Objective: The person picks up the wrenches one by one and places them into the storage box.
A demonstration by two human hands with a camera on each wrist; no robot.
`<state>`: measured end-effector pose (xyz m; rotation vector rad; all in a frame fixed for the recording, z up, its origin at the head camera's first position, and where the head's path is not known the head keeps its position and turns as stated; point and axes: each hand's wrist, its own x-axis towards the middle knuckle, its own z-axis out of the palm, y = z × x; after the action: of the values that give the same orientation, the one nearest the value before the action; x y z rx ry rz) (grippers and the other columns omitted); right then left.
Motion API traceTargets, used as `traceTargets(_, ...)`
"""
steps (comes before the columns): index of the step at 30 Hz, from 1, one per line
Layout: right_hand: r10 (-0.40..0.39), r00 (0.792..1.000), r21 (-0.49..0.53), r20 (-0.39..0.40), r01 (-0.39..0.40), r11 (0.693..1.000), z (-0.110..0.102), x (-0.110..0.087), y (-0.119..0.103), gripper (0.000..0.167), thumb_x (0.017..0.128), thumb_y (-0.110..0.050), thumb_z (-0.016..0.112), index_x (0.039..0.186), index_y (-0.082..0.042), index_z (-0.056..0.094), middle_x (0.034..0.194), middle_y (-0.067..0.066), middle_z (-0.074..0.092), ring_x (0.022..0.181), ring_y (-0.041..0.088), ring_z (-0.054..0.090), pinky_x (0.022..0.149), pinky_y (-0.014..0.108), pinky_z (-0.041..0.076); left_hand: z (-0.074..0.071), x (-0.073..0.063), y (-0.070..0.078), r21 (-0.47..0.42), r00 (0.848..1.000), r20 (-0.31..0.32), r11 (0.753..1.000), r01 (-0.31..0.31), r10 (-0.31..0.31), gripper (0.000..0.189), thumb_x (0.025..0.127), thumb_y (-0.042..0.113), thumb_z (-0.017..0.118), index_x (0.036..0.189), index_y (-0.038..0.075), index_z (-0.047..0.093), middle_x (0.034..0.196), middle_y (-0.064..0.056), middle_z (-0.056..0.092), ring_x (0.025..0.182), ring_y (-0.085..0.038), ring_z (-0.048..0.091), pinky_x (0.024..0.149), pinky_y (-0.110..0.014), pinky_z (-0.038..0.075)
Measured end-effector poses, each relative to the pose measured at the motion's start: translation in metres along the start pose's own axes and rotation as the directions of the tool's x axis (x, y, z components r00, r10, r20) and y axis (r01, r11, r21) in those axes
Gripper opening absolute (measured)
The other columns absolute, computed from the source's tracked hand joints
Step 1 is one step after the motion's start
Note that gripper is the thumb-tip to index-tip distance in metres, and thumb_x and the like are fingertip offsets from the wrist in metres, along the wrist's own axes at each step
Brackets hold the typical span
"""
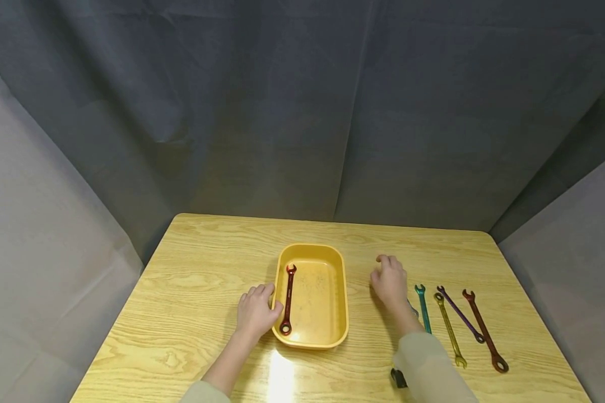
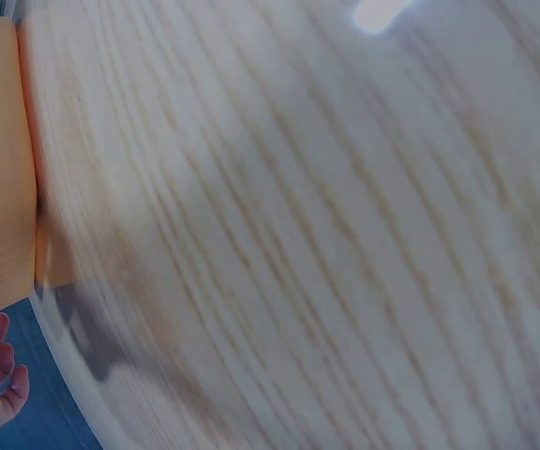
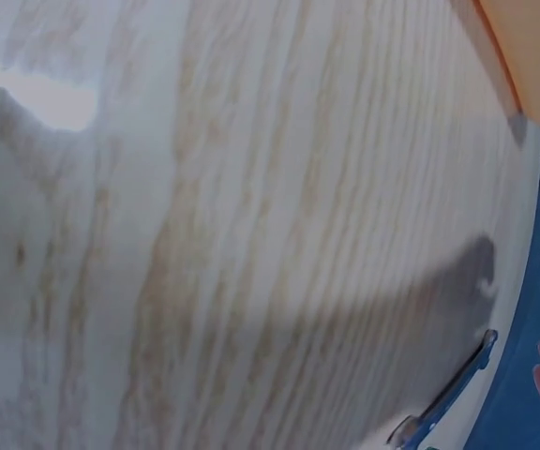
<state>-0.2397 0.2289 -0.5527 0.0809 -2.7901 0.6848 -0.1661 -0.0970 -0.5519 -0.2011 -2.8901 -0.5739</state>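
In the head view my left hand (image 1: 256,311) is at the left side of a yellow tray (image 1: 345,296), its thumb reaching over the rim. Whether it grips the rim, I cannot tell. A red wrench (image 1: 289,299) lies lengthwise inside the tray, along its left wall. My right hand (image 1: 390,285) is over the table right of the tray, fingers loosely bent and nothing seen in them. Closest to it lies a blue wrench (image 3: 453,392), mostly covered by the hand and forearm in the head view.
Right of my right hand lie a green wrench (image 1: 423,308), a yellow-green wrench (image 1: 448,330), a purple wrench (image 1: 460,313) and a large reddish-brown wrench (image 1: 484,330). Grey cloth (image 1: 262,112) hangs behind the wooden table (image 1: 206,263) and along both sides.
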Motion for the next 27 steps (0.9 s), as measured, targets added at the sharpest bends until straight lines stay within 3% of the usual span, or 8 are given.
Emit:
traceTargets(11, 0.067, 0.997, -0.04, 0.021, -0.067, 0.997, 0.004, -0.006, 0.013, 0.037, 0.08, -0.005, 0.054, 0.116, 0.005, 0.05, 0.11, 0.027, 0.05, 0.099, 0.041, 0.048, 0.082, 0.052, 0.04, 0.0, 0.0, 0.0, -0.001, 1.0, 0.001, 1.0, -0.001, 0.001, 0.038, 0.08, 0.033, 0.056, 0.112, 0.014, 0.06, 0.104, -0.005, 0.063, 0.093, -0.023, 0.056, 0.076, -0.038, 0.043)
traceTargets(27, 0.183, 0.977, -0.058, 0.11, -0.177, 0.982, 0.008, -0.009, 0.023, 0.043, 0.083, -0.006, 0.048, 0.124, 0.005, 0.046, 0.116, 0.027, 0.045, 0.104, 0.042, 0.043, 0.084, 0.054, 0.038, 0.0, 0.0, 0.001, -0.005, 1.0, -0.008, 1.0, 0.001, -0.002, 0.038, 0.079, 0.032, 0.057, 0.113, 0.013, 0.06, 0.105, -0.006, 0.063, 0.094, -0.024, 0.056, 0.078, -0.039, 0.043)
